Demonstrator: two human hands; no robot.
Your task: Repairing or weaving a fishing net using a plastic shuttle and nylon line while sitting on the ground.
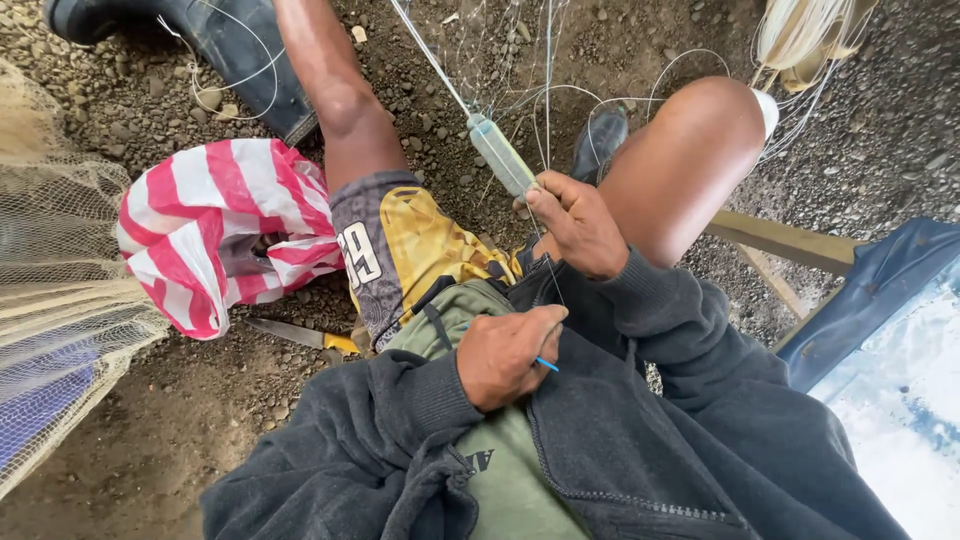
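Observation:
My right hand [575, 222] grips a slim pale-green netting needle [500, 155] loaded with clear line, holding it above my lap between my knees. Thin clear net strands [545, 95] run up from the needle towards the top of the view. My left hand [505, 355] is closed near my stomach, pinching a small blue tool [546, 364] whose tip pokes out, with a fine line running from it up to the right hand. I sit with bare knees, in dark rubber boots, patterned shorts and a grey jacket.
A red-and-white striped bag [215, 235] lies on the gravel by my left thigh. A knife with a yellow handle [300, 334] lies below it. Piled netting [60, 290] fills the left edge. A wooden beam [785, 242] and blue tarp [870, 290] are right.

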